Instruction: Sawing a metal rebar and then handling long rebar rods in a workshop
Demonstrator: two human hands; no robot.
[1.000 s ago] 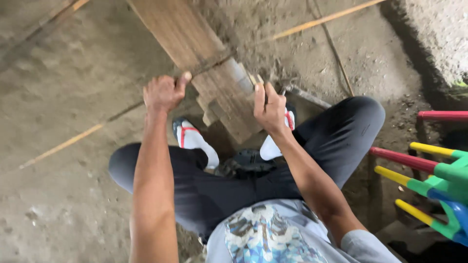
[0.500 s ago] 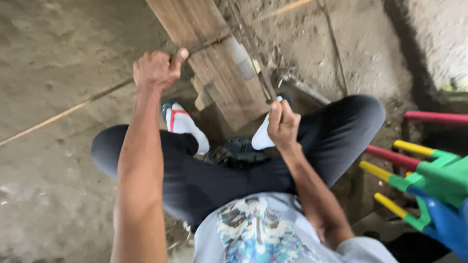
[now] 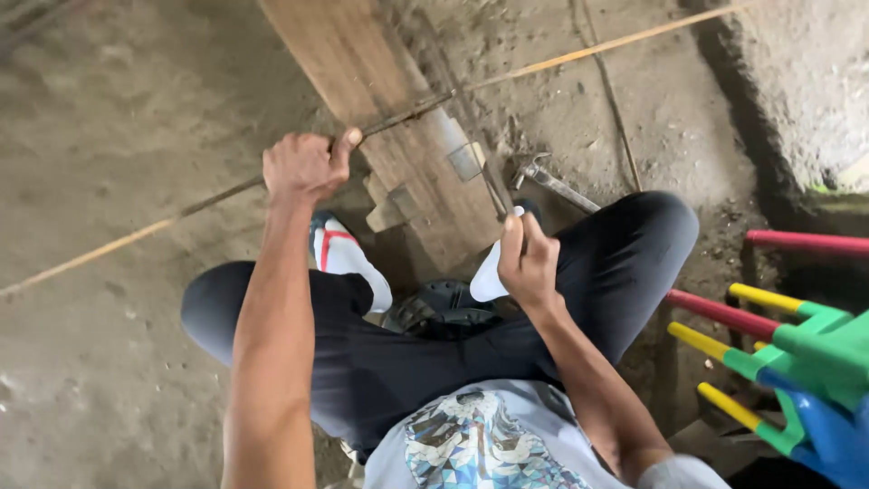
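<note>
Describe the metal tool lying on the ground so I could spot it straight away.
Start at the long wooden plank running down the middle of the dirt floor. Just right of its near end, past the right hand, lies a hammer beside the dark-trousered knee. It is the only grey metal piece among thin bamboo strips.

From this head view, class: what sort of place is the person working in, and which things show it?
Probably a rough outdoor or yard work spot: a bare, dusty ground, a worn wooden plank lying on it, and a hammer beside it. The left hand grips a thin cane.
</note>
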